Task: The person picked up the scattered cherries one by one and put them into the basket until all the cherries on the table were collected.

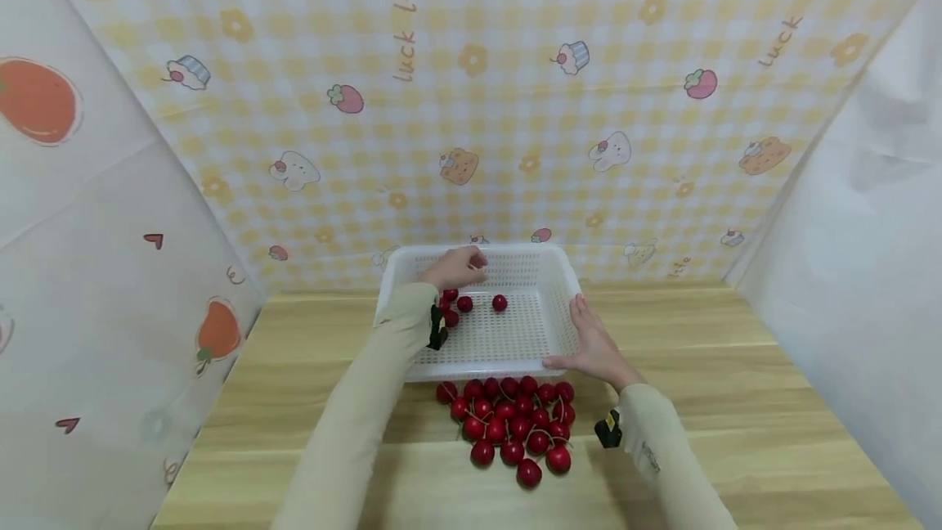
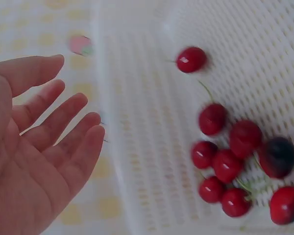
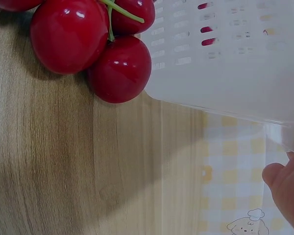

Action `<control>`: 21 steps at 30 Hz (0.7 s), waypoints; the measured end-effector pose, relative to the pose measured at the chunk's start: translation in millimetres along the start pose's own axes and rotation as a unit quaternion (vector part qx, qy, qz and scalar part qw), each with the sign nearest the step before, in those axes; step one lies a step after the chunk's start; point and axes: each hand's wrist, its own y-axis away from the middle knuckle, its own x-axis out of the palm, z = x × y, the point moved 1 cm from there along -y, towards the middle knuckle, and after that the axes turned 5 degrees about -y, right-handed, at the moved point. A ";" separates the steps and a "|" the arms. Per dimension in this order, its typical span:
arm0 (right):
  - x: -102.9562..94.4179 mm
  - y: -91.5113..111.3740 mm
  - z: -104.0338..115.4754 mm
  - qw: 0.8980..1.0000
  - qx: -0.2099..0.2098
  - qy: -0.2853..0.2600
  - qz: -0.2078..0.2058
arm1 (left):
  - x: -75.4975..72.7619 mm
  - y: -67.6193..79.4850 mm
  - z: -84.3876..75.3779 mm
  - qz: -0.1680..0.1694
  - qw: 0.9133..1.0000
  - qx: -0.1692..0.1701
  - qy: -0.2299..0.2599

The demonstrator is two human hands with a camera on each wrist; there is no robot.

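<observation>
A white perforated plastic basket [image 1: 486,369] stands on the table near the back wall. Several cherries [image 2: 212,119] lie in its left part, some with green stems. My left hand [image 1: 458,268] hovers over the basket's far left portion; in the left wrist view the hand [image 2: 54,142] holds nothing, its fingers loosely bent and apart. My right hand [image 1: 592,346] grips the basket's right rim at the front corner, thumb along the front edge and fingers on the outer side. In the right wrist view only part of that hand [image 3: 286,188] shows, at the rim.
A pile of red cherries [image 1: 518,428], many with stems, lies on the wooden table [image 1: 309,399] right in front of the basket. Behind stands a yellow checked wall covering [image 1: 471,105]. White sheets [image 1: 868,227] flank the table on both sides.
</observation>
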 end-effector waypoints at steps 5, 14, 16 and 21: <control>-2.0 -1.7 1.9 1.000 0.002 -0.001 0.003 | -11.4 32.5 -24.0 -0.022 0.998 0.052 -0.008; -0.5 -1.9 2.1 1.000 0.012 -0.007 0.008 | 3.3 111.6 -47.6 -0.058 0.986 0.151 -0.051; -0.2 -2.0 1.6 1.000 0.013 -0.006 0.009 | 12.6 126.8 -45.8 -0.055 0.984 0.161 -0.052; -1.4 -0.2 2.0 1.000 0.013 -0.003 0.010 | 45.9 155.0 -36.9 -0.043 0.983 0.165 -0.061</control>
